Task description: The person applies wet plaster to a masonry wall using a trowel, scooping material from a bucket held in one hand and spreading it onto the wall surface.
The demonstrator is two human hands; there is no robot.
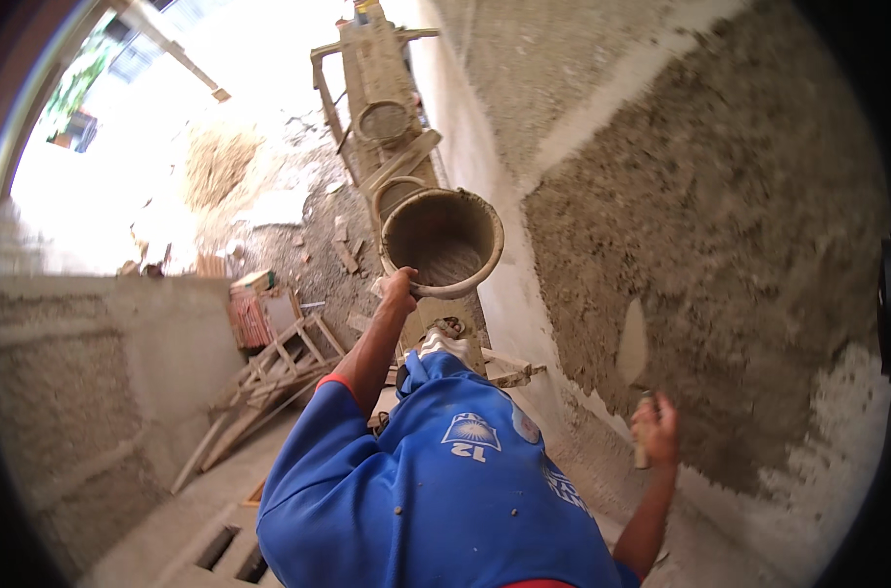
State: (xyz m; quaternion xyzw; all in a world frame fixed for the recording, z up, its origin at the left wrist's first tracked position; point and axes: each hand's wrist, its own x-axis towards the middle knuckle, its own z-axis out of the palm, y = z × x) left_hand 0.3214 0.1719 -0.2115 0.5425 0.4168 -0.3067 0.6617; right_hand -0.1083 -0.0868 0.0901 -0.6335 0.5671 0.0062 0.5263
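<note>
In the middle of the view a round, mortar-coated bucket (441, 235) with a raised handle is tilted, with a little grey residue inside. My left hand (399, 288) grips its rim at the lower left. At the right, my right hand (658, 431) is closed on the handle of a trowel (632, 343), whose pale blade points upward against or just in front of the wall (720, 216). That wall carries a broad patch of rough, darker plaster with lighter areas around it.
Under me a narrow plank scaffold (367, 54) runs forward, holding a round container (382, 122) and loose boards. Below at left are a sand pile (220, 162), rubble, stacked bricks (252, 318), a wooden frame (289, 363) and a low wall (83, 372).
</note>
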